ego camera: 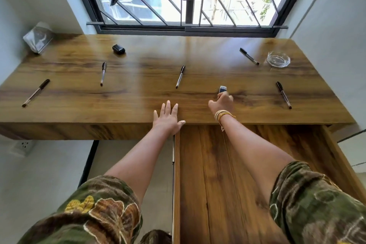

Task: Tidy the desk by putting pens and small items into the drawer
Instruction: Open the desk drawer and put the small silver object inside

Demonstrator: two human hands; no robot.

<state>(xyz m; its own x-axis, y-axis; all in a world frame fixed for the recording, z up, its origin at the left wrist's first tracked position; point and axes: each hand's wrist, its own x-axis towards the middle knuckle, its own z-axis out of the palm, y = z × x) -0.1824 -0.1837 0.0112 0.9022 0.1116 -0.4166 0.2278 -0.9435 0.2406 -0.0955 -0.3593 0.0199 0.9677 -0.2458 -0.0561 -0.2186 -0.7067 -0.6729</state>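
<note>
Several black-capped pens lie spread over the wooden desk (138, 95): one at the far left (35, 92), one left of centre (103, 73), one in the middle (180, 76), one at the back right (249, 56), one at the right (283, 94). A small black case (118, 48) sits at the back left. My right hand (222, 103) reaches over the desk and pinches a small silver-and-dark item (222, 89). My left hand (168, 117) rests flat on the desk's front edge, fingers straight. The open drawer (227, 174) extends below my right arm, its wooden bottom bare.
A glass ashtray (278, 59) stands at the back right corner. A clear plastic packet (38, 36) leans against the left wall. The barred window (186, 12) with a dark curtain runs behind the desk. A wall socket (23, 145) sits under the desk at left.
</note>
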